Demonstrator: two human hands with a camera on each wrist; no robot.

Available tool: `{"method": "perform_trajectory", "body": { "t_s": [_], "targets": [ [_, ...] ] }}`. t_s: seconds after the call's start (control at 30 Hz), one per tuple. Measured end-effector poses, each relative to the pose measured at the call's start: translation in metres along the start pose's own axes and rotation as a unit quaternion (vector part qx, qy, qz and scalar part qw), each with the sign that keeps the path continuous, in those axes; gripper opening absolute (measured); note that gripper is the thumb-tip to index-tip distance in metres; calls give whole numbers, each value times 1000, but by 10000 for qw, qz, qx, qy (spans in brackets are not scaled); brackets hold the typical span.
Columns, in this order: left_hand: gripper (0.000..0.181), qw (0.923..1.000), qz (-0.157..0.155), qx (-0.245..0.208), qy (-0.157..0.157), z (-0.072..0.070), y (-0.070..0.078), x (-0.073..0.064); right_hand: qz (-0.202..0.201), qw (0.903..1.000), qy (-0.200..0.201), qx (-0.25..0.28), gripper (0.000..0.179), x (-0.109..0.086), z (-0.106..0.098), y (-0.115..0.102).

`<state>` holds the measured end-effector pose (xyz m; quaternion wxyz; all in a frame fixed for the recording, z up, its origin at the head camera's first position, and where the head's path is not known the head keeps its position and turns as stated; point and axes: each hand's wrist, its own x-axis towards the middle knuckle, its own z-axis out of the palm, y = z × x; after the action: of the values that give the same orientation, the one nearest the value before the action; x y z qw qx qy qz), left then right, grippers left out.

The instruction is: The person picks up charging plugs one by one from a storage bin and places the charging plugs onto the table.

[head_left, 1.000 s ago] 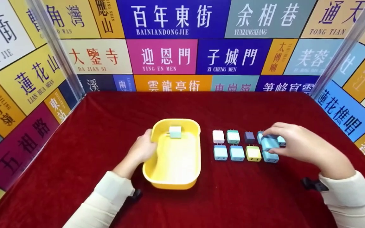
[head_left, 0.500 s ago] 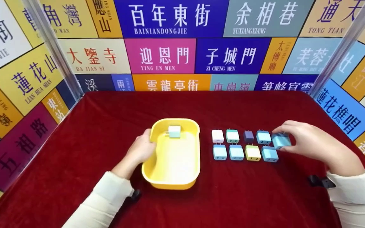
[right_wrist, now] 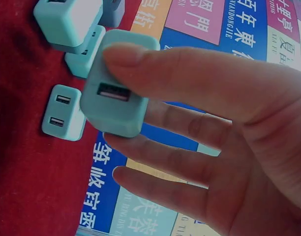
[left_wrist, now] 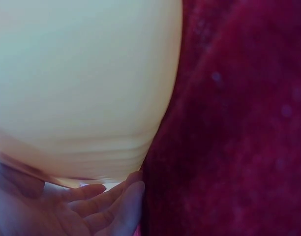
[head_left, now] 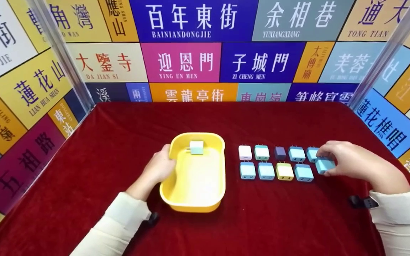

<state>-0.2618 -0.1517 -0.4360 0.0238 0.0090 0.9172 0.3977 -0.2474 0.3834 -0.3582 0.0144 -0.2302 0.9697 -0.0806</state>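
Note:
My right hand [head_left: 349, 158] pinches a light-blue USB charger [head_left: 325, 165] at the right end of the front row of chargers. In the right wrist view, the thumb lies across the USB charger [right_wrist: 116, 98] near its port, the other fingers beyond it. Just behind it stands another light-blue charger [head_left: 311, 154], partly hidden by the fingers. My left hand [head_left: 161, 165] grips the left rim of a yellow plastic basin [head_left: 222, 177]. In the left wrist view, its fingers [left_wrist: 104, 211] lie against the basin's wall [left_wrist: 91, 73]. A white and pale-green charger [head_left: 196, 147] lies inside, toward the far end.
Two rows of chargers stand right of the basin, among them a white charger [head_left: 245, 152], a dark-blue charger [head_left: 280, 153] and a yellow charger [head_left: 284, 172]. Red cloth [head_left: 126, 131] covers the table. Printed panels [head_left: 194, 21] stand behind it.
My right hand has carried the light-blue charger to the right and toward the front, from over the rows to beside the front row. The left hand and basin have stayed in place.

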Motion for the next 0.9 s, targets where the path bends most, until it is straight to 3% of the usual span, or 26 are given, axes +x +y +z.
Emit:
{"method": "perform_trajectory", "body": {
  "t_s": [0.03,0.53,0.9],
  "targets": [
    [54,9999,-105,-6,-17,-1,5,-3,21,10000,-42,13,42,1,1,1],
    [56,9997,-51,182,121,0,6,-3,-115,9996,-254,-10,41,8,23,15],
    [55,9998,-2,166,108,0,6,-3,28,9990,-428,92,42,10,29,17]
  ]
}}
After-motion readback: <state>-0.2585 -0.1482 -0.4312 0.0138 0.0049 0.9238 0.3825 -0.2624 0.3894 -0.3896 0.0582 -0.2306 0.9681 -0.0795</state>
